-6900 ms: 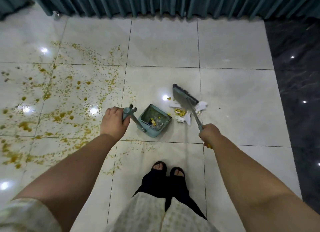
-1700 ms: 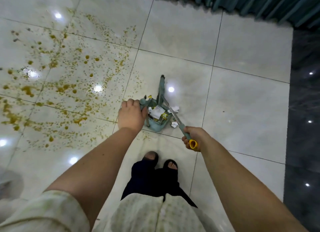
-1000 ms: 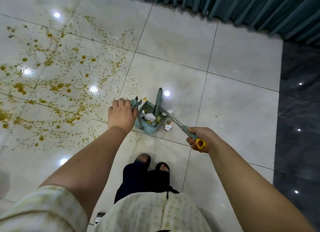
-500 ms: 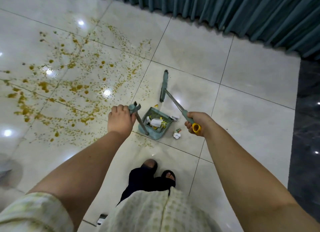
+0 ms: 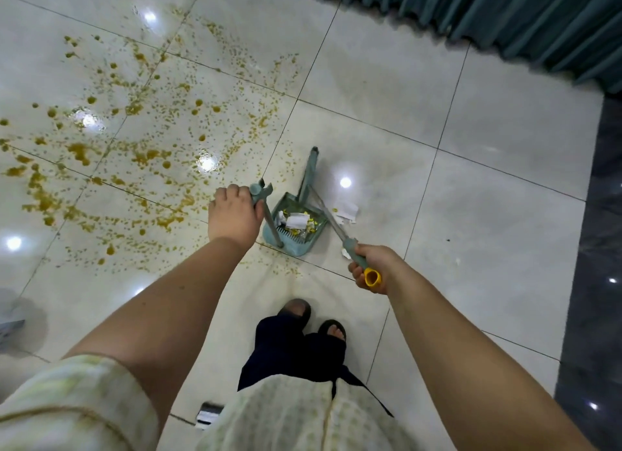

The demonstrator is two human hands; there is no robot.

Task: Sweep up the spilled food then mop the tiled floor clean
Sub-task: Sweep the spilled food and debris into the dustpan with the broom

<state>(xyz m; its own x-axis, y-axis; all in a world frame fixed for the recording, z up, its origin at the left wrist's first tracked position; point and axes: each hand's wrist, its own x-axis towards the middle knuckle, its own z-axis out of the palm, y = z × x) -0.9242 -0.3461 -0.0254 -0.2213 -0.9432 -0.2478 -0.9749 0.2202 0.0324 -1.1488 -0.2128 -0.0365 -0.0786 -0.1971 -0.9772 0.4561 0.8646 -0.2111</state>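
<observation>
The left hand [image 5: 232, 216] grips the dustpan [image 5: 298, 249] handle to steady it, while the right hand [image 5: 373, 265] grips the broom [image 5: 331, 219] to pull scraps [image 5: 346, 210] in.

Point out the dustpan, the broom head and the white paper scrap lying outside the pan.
dustpan [image 5: 304, 246]: head view, on its near teal rim.
broom head [image 5: 310, 172]: head view, midway along the bristle block.
white paper scrap [image 5: 346, 209]: head view, centre of the sheet.
</observation>
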